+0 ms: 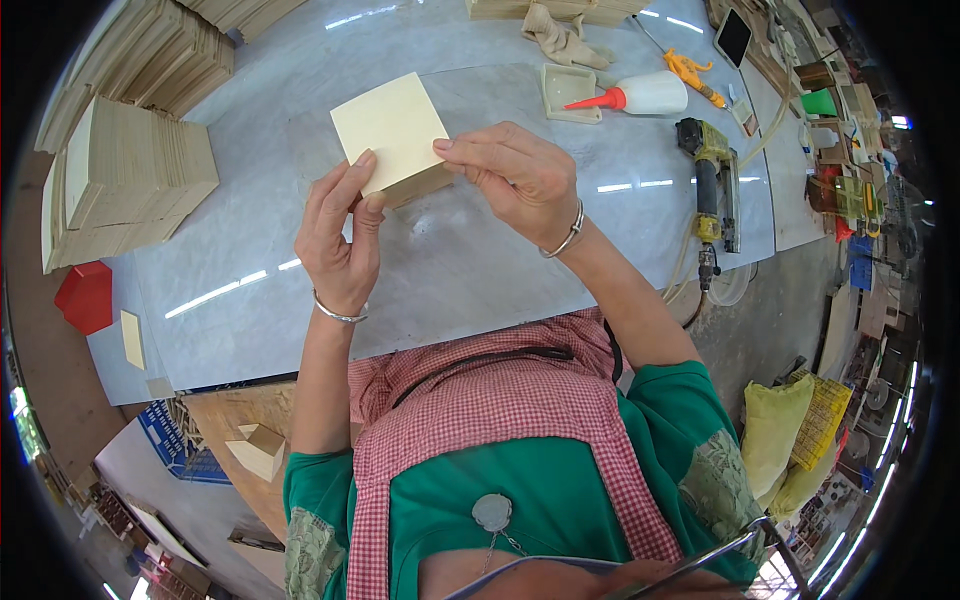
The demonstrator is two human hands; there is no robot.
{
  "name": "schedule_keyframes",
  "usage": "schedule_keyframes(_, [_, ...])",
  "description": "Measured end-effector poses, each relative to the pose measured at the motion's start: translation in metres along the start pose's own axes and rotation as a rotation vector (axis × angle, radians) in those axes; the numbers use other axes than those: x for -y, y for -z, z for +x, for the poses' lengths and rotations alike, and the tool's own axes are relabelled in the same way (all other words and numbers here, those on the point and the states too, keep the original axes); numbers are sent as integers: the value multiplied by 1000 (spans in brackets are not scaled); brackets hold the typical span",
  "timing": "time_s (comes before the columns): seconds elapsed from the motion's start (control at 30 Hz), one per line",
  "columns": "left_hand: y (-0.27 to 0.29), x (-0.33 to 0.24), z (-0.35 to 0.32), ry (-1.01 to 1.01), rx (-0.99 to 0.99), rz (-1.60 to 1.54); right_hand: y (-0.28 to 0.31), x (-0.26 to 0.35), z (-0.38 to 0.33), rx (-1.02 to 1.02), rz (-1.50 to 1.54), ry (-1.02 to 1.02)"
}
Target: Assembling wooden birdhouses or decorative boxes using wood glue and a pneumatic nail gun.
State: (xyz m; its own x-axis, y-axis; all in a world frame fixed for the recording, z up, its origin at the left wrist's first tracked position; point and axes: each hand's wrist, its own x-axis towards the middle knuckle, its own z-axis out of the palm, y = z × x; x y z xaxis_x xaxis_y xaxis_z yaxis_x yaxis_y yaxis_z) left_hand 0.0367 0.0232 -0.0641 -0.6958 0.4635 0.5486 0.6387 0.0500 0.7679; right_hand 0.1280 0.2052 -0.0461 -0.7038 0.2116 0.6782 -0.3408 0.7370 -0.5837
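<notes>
A small box of pale wood (392,128) is held just above the grey work table (450,270), its flat square face turned up and one side wall showing below. My left hand (338,228) grips its near left corner between thumb and fingers. On the right edge, my right hand (520,175) pinches the box with thumb and fingertips. The underside and far walls are hidden. Beyond my right hand lie a white glue bottle (655,93) with a red nozzle and a shallow pale tray (572,94). The bottle rests on its side, its nozzle tip over the tray.
Stacks of thin wooden boards (140,170) stand at the left, near a red block (84,298). At the right lie a nail gun (710,185) with an air hose, an orange-handled tool (692,75) and a phone (733,38). A crumpled glove (565,38) lies at the back.
</notes>
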Motion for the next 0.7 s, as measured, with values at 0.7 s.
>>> schedule_keyframes(0.7, [-2,3,0,-93,19,62,2,-3,-1,79,267,-262])
